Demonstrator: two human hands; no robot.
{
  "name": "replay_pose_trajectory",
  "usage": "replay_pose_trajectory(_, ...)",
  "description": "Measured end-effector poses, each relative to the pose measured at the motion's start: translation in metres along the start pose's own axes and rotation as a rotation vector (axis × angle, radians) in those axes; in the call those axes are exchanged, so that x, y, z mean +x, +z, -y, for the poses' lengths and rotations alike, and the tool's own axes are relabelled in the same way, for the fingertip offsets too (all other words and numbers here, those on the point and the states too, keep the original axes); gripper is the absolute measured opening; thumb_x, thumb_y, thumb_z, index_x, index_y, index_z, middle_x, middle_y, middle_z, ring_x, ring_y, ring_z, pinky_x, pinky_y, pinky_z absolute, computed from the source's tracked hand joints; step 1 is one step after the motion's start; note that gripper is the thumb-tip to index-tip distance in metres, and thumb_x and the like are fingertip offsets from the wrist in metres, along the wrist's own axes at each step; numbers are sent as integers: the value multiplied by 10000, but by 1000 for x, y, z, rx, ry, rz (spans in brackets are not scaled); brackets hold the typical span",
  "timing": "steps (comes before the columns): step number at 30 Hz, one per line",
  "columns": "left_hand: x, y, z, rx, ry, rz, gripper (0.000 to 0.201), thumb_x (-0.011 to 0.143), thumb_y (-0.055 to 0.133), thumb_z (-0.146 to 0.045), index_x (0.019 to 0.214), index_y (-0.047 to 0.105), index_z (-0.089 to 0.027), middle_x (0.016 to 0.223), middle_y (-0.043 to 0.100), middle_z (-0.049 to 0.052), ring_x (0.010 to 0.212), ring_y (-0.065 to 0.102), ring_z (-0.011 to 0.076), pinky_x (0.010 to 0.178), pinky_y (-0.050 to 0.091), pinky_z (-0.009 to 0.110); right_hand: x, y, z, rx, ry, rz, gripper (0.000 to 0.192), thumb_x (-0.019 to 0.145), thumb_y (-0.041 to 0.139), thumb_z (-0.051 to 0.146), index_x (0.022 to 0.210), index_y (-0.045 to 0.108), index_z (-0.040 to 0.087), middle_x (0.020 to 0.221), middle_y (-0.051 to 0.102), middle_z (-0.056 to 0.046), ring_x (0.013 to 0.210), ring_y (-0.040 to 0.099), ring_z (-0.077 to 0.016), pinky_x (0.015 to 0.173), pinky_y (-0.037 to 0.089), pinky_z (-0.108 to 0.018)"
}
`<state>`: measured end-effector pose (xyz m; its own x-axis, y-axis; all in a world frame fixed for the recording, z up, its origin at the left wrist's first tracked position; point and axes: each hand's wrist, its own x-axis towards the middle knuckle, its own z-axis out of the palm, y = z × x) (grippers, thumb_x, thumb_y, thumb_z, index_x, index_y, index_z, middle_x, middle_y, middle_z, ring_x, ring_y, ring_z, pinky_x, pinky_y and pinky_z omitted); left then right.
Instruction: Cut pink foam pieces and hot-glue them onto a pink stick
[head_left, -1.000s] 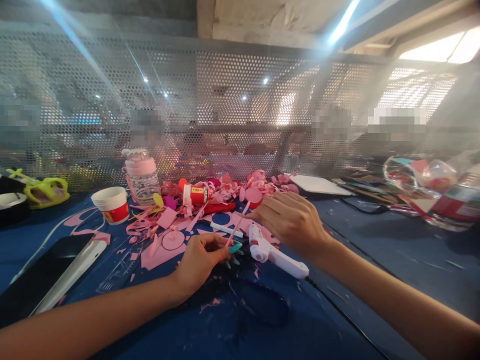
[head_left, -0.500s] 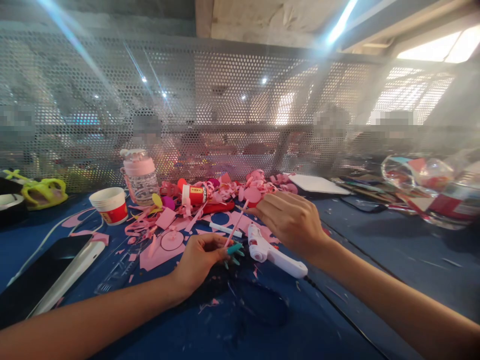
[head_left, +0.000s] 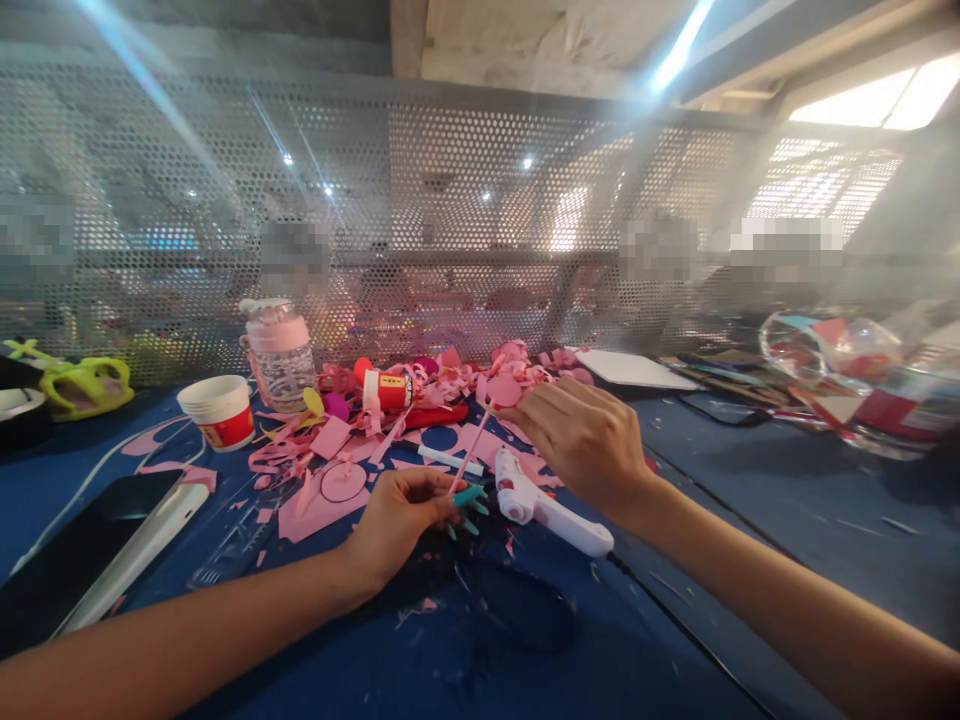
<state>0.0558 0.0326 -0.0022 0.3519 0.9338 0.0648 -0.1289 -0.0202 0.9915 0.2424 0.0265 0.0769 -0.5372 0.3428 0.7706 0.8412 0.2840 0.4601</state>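
I have my left hand (head_left: 396,520) low over the blue counter (head_left: 675,640), its fingers curled shut around the bottom end of a thin pink stick (head_left: 471,452), with small teal pieces (head_left: 469,497) showing at the fingertips. The stick slants up and away to the right, and my right hand (head_left: 581,440) pinches its upper end, thumb and forefinger closed on it while the other fingers lie loosely bent. A round pink disc (head_left: 504,389) sits just at the top of the stick, near those fingertips; I cannot tell whether it is joined to it. A white glue gun (head_left: 544,500) lies on the counter just below my right hand and beside my left, its nozzle pointing toward the pink scraps (head_left: 330,480) scattered behind. Further back stand a red and white cup (head_left: 219,411) and a clear bottle with a pink cap (head_left: 279,350), both before the perforated metal screen (head_left: 465,190). A dark phone (head_left: 90,555) lies at the left, well apart from both hands.
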Motion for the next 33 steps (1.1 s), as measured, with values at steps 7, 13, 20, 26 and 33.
replay_pose_trajectory(7,1,-1,2,-17,-16,10,246,566,712,-315,739,680,-143,630,655,27,538,569,111,534,435,224,-3,2,7,24,-42,42,346,866,430,287,560,547,174,550,551,6,548,442,-110,524,264,-257)
replay_pose_trajectory(13,0,-1,0,-15,-10,22,193,597,695,-287,714,676,-136,561,622,8,503,539,86,501,403,192,-5,4,10,110,-90,40,359,870,425,298,564,560,168,535,544,11,537,451,-104,522,267,-248)
replay_pose_trajectory(20,0,2,-3,-23,-6,16,159,573,704,-261,675,680,-141,555,624,6,503,537,93,510,429,205,-2,2,5,15,40,-27,354,852,448,344,553,527,171,538,548,5,526,457,-109,517,285,-241)
replay_pose_trajectory(26,0,0,-1,-30,-15,0,194,564,712,-263,717,693,-145,623,654,24,518,545,94,514,431,207,-3,4,6,24,11,41,365,867,422,334,559,533,172,546,563,11,530,466,-106,524,275,-246)
replay_pose_trajectory(33,0,0,-2,-10,-6,-7,196,575,708,-294,677,667,-132,548,616,1,495,536,87,493,412,192,-4,6,5,137,45,55,404,879,388,349,548,533,168,512,547,19,508,474,-95,502,265,-231)
